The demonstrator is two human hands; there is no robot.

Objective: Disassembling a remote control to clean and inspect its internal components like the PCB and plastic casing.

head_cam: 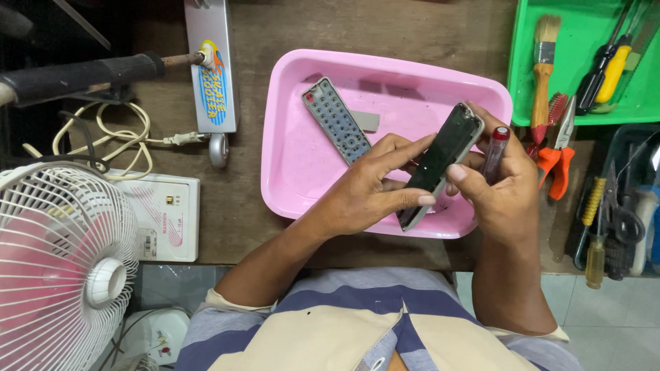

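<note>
My left hand (371,185) and my right hand (498,185) together hold a long remote-control body (443,154), dark on top with a grey edge, tilted above the near right part of a pink tray (295,172). The right hand also grips a screwdriver with a clear red handle (495,151), which stands upright beside the remote. Inside the tray lie a grey remote cover with rows of button holes (337,120) and a small grey flat piece (366,121).
A green tray (584,41) at the back right holds a paintbrush (543,75) and screwdrivers. Orange-handled pliers (558,154) and more tools lie at the right. At the left stand a white fan (62,261), a white box (165,216), a cable and a toy scooter (212,69).
</note>
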